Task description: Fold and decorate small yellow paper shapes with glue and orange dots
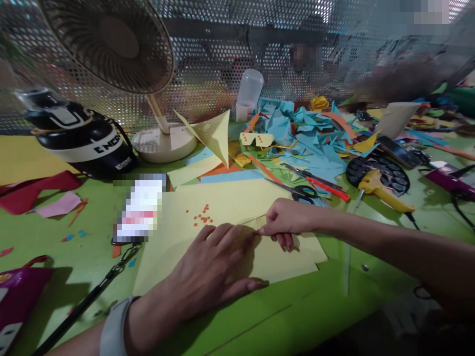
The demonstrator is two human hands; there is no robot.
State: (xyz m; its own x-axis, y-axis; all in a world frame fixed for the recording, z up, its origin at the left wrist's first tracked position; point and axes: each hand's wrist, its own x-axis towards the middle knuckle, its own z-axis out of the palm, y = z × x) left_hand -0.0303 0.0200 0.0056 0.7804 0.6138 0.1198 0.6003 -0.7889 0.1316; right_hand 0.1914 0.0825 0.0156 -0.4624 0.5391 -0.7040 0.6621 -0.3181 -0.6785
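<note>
A large pale yellow sheet of paper (pixel 166 257) lies on the green table. My left hand (pixel 211 259) rests on it with fingers stretched out and thumb apart, pressing near a thin folded edge. My right hand (pixel 285 222) is closed in a pinch, thumb against forefinger, at a narrow yellow paper strip (pixel 259 223) beside my left fingertips. Part of this strip is hidden under the fingers. Small orange paper squares (pixel 203 217) are scattered on the sheet above my left hand. Black-handled scissors (pixel 304 194) lie just beyond my right hand.
A fan (pixel 163 143), a black jug (pixel 85 143) and a phone (pixel 141 207) stand or lie at left. Blue paper scraps (pixel 297 128) pile up behind. At right are a yellow glue gun (pixel 386 190), a black round tray (pixel 399 173) and a red cutter (pixel 328 189).
</note>
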